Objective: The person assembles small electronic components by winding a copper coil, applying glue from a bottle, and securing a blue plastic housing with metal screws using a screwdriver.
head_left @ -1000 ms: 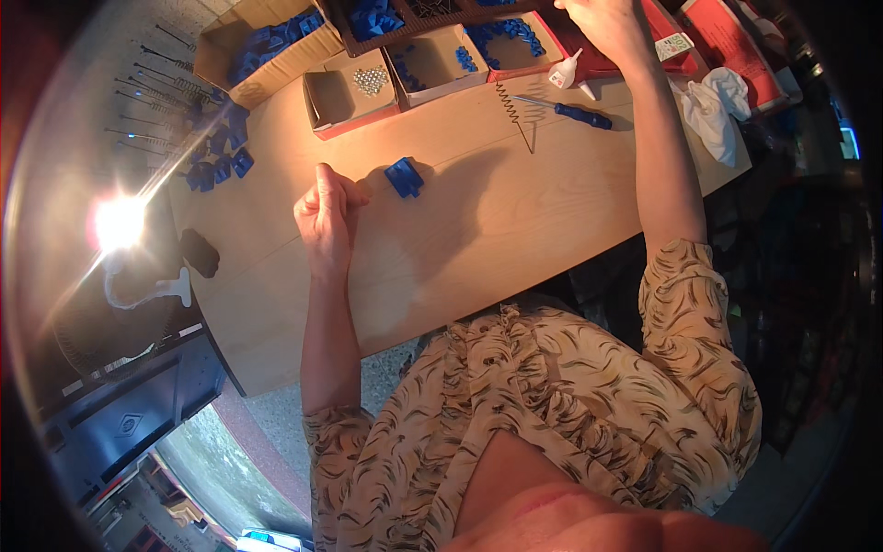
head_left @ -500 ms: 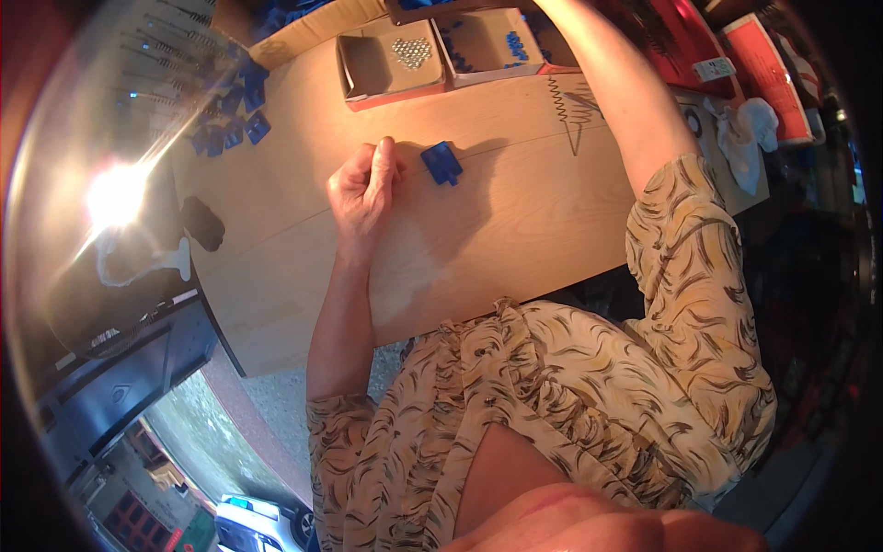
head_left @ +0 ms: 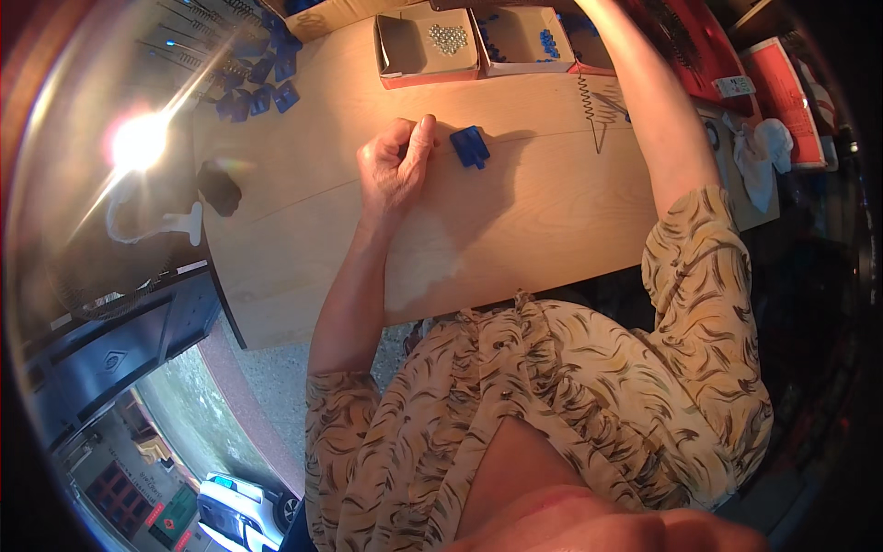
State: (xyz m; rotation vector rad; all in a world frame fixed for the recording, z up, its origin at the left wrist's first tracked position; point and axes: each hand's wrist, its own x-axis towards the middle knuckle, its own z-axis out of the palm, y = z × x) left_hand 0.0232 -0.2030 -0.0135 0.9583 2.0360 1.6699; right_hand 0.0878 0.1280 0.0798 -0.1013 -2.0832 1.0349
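My left hand (head_left: 395, 166) rests on the wooden table, closed with its thumb along the top. Whatever its fingers may hold is hidden. Just to its right lies a small blue plastic piece (head_left: 470, 146), apart from the hand. My right arm (head_left: 658, 110) stretches far forward past the right-hand boxes, and the hand itself is cut off by the top edge. Near that forearm lie thin dark coil springs (head_left: 590, 110). At the far side stand an open carton tray with small silvery balls (head_left: 448, 39) and another with small blue parts (head_left: 549, 44).
Several blue plastic pieces (head_left: 262, 97) are heaped at the far left, beside a bright lamp (head_left: 140, 141). A dark lump (head_left: 219, 187) sits at the table's left edge. On the right are a red box (head_left: 782, 101) and a crumpled white bag (head_left: 760, 156).
The whole scene has shifted a little right and up in the picture as the view turned. My left hand stays closed beside the blue piece; my right arm still reaches forward.
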